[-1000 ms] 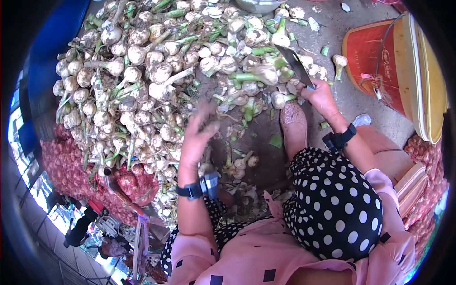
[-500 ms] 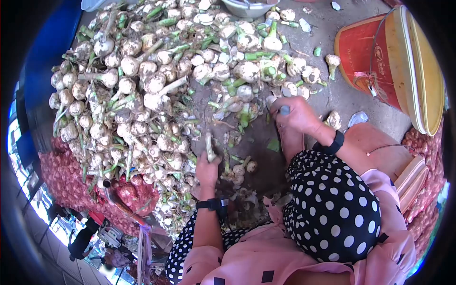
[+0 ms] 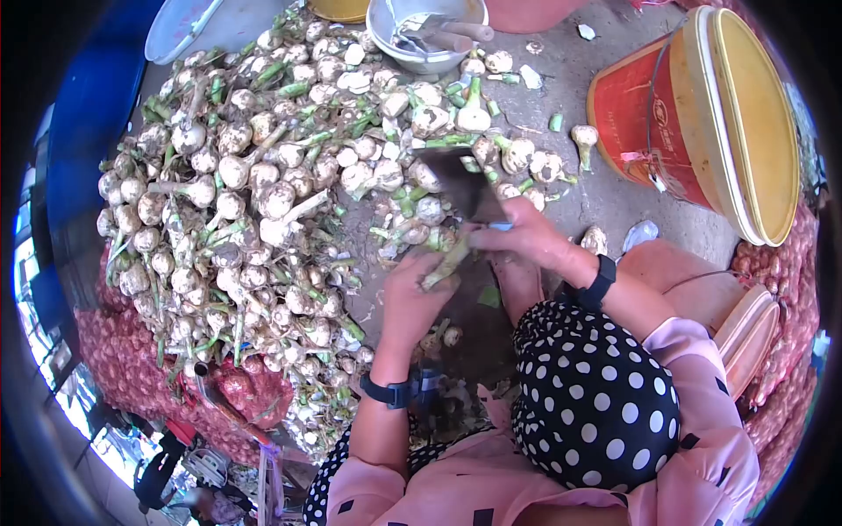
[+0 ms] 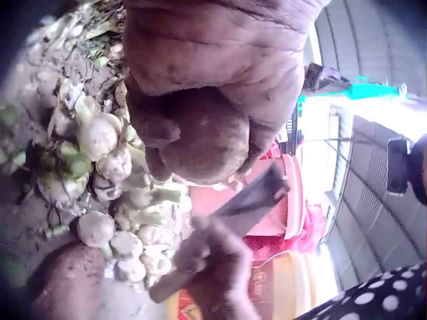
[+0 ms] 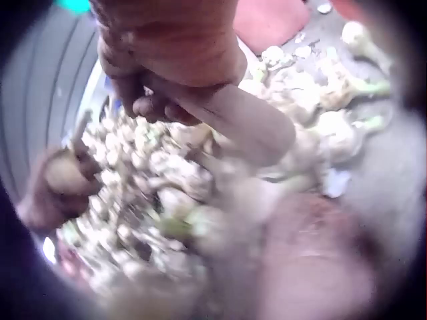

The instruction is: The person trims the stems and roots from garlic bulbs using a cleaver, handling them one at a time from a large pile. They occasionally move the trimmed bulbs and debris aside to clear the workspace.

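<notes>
My left hand (image 3: 410, 302) grips a garlic bulb, its green stem (image 3: 449, 265) pointing up toward my right hand. In the left wrist view the round bulb (image 4: 210, 147) sits in the palm with fingers curled around it. My right hand (image 3: 531, 238) holds a broad-bladed knife (image 3: 469, 184) just beside the stem, the dark blade tilted up and to the left. Its thick pale handle (image 5: 250, 127) juts out of the fist in the right wrist view. Both hands are close together above the ground, in front of my knees.
A large pile of garlic bulbs (image 3: 232, 171) with stems spreads to the left and front. At the front stands a metal bowl (image 3: 379, 35) with tools in it. A red and yellow bucket (image 3: 627, 114) is on the right. Red net sacks (image 3: 167, 399) lie at left, a shoe (image 5: 313, 260) below.
My left hand reached down, took hold of a garlic bulb by the pile, and brought it up and right. The knife in my right hand swung over toward the left, near the stem.
</notes>
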The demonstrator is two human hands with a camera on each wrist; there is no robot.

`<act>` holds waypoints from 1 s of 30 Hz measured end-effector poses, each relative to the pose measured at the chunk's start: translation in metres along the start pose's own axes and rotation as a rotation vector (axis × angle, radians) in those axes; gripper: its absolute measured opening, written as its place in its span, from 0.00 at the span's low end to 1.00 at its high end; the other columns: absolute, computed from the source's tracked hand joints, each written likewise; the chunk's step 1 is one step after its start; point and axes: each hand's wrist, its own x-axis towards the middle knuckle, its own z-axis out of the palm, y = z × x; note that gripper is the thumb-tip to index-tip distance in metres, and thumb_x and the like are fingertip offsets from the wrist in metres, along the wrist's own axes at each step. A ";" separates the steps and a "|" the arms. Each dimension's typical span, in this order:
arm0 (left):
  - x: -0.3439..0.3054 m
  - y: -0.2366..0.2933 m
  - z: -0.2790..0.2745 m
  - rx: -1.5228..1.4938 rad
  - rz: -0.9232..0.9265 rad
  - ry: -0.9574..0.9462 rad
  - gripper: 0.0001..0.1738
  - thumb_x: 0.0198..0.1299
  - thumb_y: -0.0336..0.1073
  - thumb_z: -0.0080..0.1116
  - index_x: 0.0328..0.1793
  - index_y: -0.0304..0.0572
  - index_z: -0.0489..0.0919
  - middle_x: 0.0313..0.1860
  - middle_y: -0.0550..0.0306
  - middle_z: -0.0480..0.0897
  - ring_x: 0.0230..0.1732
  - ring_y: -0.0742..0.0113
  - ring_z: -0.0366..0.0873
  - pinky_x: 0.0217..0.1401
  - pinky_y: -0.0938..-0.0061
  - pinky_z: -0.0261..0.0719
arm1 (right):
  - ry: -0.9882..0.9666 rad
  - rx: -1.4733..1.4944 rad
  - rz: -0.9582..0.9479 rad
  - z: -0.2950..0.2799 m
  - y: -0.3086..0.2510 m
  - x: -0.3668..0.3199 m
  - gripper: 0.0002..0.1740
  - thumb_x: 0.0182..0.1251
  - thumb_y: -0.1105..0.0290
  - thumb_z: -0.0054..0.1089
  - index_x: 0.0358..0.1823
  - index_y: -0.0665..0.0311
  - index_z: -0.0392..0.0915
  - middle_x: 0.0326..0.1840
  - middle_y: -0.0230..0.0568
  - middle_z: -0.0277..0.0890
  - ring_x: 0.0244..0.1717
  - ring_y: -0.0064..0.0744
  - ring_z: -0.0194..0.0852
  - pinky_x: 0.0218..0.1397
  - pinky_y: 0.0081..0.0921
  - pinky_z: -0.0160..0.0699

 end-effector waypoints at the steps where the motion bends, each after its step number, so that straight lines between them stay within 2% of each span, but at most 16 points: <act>1: 0.004 0.002 0.006 0.175 0.234 0.103 0.19 0.53 0.25 0.56 0.53 0.30 0.77 0.49 0.53 0.79 0.45 0.67 0.78 0.51 0.73 0.76 | 0.005 0.001 -0.003 0.004 -0.004 -0.001 0.07 0.56 0.70 0.66 0.32 0.67 0.80 0.25 0.26 0.76 0.28 0.14 0.72 0.32 0.18 0.72; 2: 0.007 0.004 0.011 0.349 0.467 0.209 0.19 0.55 0.26 0.55 0.54 0.29 0.76 0.49 0.52 0.78 0.47 0.66 0.77 0.54 0.72 0.76 | 0.030 -0.206 -0.129 0.007 -0.007 -0.001 0.08 0.53 0.68 0.67 0.32 0.63 0.81 0.23 0.29 0.76 0.26 0.17 0.73 0.31 0.19 0.72; 3: 0.007 0.002 0.016 0.352 0.471 0.209 0.19 0.55 0.26 0.55 0.54 0.29 0.76 0.49 0.52 0.78 0.47 0.66 0.77 0.54 0.72 0.76 | 0.055 -0.413 -0.255 0.010 -0.009 0.000 0.09 0.50 0.66 0.69 0.32 0.60 0.82 0.22 0.33 0.76 0.24 0.20 0.73 0.30 0.20 0.72; 4: 0.005 -0.004 0.020 -0.262 0.088 0.167 0.19 0.57 0.28 0.54 0.55 0.30 0.75 0.51 0.51 0.78 0.51 0.63 0.76 0.57 0.69 0.74 | 0.099 -0.605 -0.540 0.012 -0.003 0.002 0.11 0.46 0.69 0.68 0.33 0.57 0.81 0.24 0.35 0.77 0.25 0.31 0.77 0.29 0.23 0.74; 5: 0.001 -0.010 0.022 -0.865 -0.310 0.110 0.19 0.58 0.30 0.53 0.57 0.31 0.73 0.52 0.50 0.77 0.54 0.60 0.75 0.60 0.67 0.73 | 0.099 -0.604 -0.544 0.013 -0.004 0.002 0.11 0.46 0.69 0.68 0.33 0.57 0.81 0.24 0.35 0.77 0.25 0.31 0.77 0.29 0.23 0.74; 6: -0.008 -0.015 0.023 -0.121 0.186 0.025 0.20 0.60 0.30 0.51 0.58 0.31 0.71 0.54 0.46 0.76 0.55 0.53 0.74 0.63 0.62 0.71 | 0.021 -0.720 -0.757 0.013 -0.007 0.001 0.12 0.43 0.69 0.67 0.33 0.56 0.80 0.25 0.35 0.76 0.26 0.35 0.77 0.28 0.26 0.74; 7: -0.008 -0.021 0.025 -0.122 0.181 0.026 0.20 0.60 0.30 0.51 0.58 0.31 0.71 0.54 0.46 0.76 0.55 0.53 0.74 0.63 0.62 0.71 | -0.063 -0.832 -0.967 0.013 -0.008 -0.001 0.13 0.40 0.70 0.66 0.32 0.56 0.79 0.25 0.36 0.75 0.26 0.39 0.76 0.27 0.29 0.73; 9: -0.005 0.003 0.021 -1.646 -0.236 -0.171 0.18 0.61 0.28 0.48 0.58 0.32 0.71 0.54 0.43 0.76 0.55 0.50 0.74 0.62 0.59 0.71 | -0.213 -0.912 -0.950 0.014 -0.009 -0.005 0.14 0.36 0.68 0.64 0.30 0.56 0.76 0.24 0.34 0.72 0.26 0.37 0.75 0.24 0.33 0.71; 12: 0.013 -0.046 0.015 -1.487 -0.256 -0.081 0.17 0.62 0.30 0.49 0.57 0.34 0.71 0.53 0.47 0.77 0.53 0.56 0.76 0.58 0.62 0.75 | -0.262 -1.028 -0.903 0.013 -0.010 -0.004 0.12 0.36 0.67 0.64 0.25 0.57 0.72 0.22 0.34 0.71 0.25 0.39 0.75 0.23 0.36 0.70; 13: 0.016 -0.062 0.015 -1.422 -0.295 -0.071 0.17 0.62 0.32 0.50 0.57 0.35 0.71 0.52 0.49 0.77 0.52 0.60 0.77 0.55 0.64 0.77 | -0.081 -1.028 -0.844 0.011 -0.008 -0.004 0.12 0.35 0.67 0.63 0.24 0.57 0.71 0.21 0.34 0.70 0.24 0.40 0.75 0.23 0.36 0.71; 14: -0.002 -0.041 0.024 -0.823 0.099 0.215 0.18 0.63 0.36 0.53 0.57 0.36 0.71 0.49 0.53 0.78 0.46 0.67 0.78 0.49 0.69 0.79 | 0.101 -1.022 -0.779 0.010 -0.006 -0.004 0.12 0.35 0.67 0.63 0.22 0.58 0.70 0.20 0.34 0.70 0.24 0.40 0.75 0.23 0.36 0.71; 21: -0.014 -0.056 0.024 -0.654 0.134 0.148 0.24 0.64 0.41 0.53 0.61 0.36 0.67 0.53 0.53 0.75 0.51 0.64 0.76 0.52 0.69 0.78 | 0.079 -1.103 -0.752 0.016 -0.012 -0.009 0.12 0.33 0.68 0.62 0.21 0.58 0.69 0.19 0.34 0.70 0.23 0.40 0.75 0.23 0.37 0.71; 24: -0.017 -0.061 0.023 -0.568 0.155 0.129 0.27 0.64 0.44 0.53 0.63 0.37 0.65 0.55 0.52 0.74 0.54 0.62 0.75 0.53 0.68 0.77 | 0.064 -1.103 -0.797 0.019 -0.013 -0.010 0.15 0.34 0.69 0.66 0.29 0.58 0.77 0.19 0.34 0.71 0.20 0.39 0.73 0.21 0.33 0.70; 27: -0.019 -0.058 0.024 -0.508 0.162 0.112 0.29 0.64 0.46 0.53 0.65 0.37 0.63 0.57 0.52 0.73 0.55 0.61 0.74 0.54 0.68 0.77 | 0.067 -1.089 -0.778 0.017 -0.006 -0.006 0.10 0.34 0.68 0.62 0.21 0.58 0.71 0.18 0.35 0.70 0.21 0.41 0.74 0.23 0.36 0.72; 29: -0.022 -0.036 0.027 -0.734 0.128 0.107 0.19 0.59 0.36 0.54 0.54 0.35 0.74 0.48 0.56 0.79 0.46 0.69 0.77 0.52 0.75 0.75 | 0.261 -1.227 -0.539 -0.005 0.015 0.011 0.08 0.41 0.68 0.60 0.26 0.57 0.78 0.22 0.39 0.77 0.23 0.44 0.77 0.27 0.36 0.76; 30: -0.031 -0.013 0.025 -0.404 0.270 0.123 0.22 0.54 0.36 0.57 0.55 0.33 0.74 0.48 0.56 0.79 0.47 0.68 0.76 0.54 0.74 0.73 | 0.384 -1.142 -0.439 -0.022 0.027 0.016 0.08 0.45 0.69 0.59 0.29 0.60 0.79 0.22 0.41 0.76 0.24 0.44 0.77 0.28 0.36 0.76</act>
